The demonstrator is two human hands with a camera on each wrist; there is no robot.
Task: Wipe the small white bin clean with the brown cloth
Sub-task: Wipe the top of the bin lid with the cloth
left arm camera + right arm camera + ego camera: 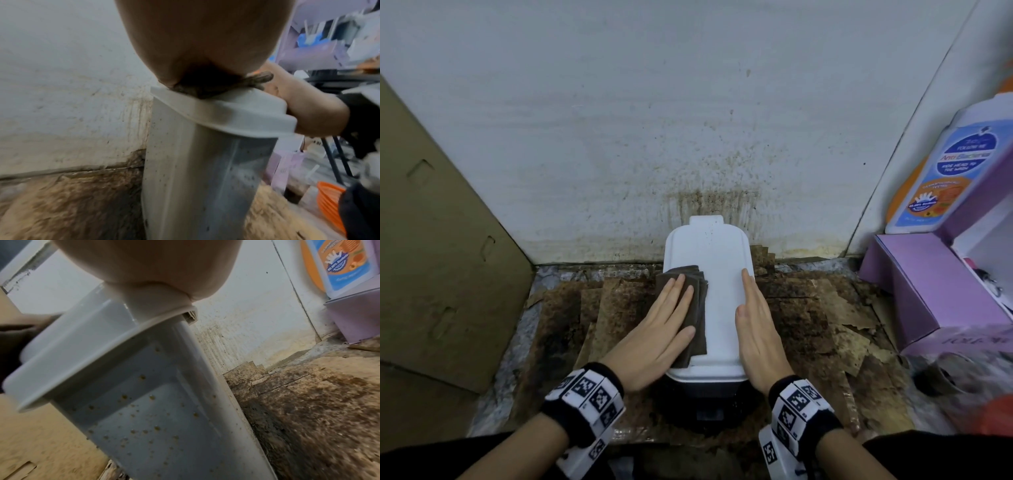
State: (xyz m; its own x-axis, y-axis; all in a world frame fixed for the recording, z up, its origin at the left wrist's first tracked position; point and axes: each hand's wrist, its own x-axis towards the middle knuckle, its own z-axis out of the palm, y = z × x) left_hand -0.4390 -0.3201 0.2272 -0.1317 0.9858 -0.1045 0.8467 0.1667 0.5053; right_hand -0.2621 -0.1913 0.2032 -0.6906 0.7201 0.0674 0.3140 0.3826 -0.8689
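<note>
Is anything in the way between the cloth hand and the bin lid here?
Nothing visible. The left hand presses the brown cloth flat on the white bin lid's left side; the right hand rests along its right edge.

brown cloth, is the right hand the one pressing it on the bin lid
No, the left hand presses the brown cloth flat on the bin lid, while the right hand rests bare along the lid's right edge.

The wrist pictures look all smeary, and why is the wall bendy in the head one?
Head view: sharp on the white bin and brown cloth, but the wide lens bows the wall's edges. Left wrist view: the right-hand clutter is blurred; the left hand looms huge. Right wrist view: the floor is smeared; the right hand fills the top.
</note>
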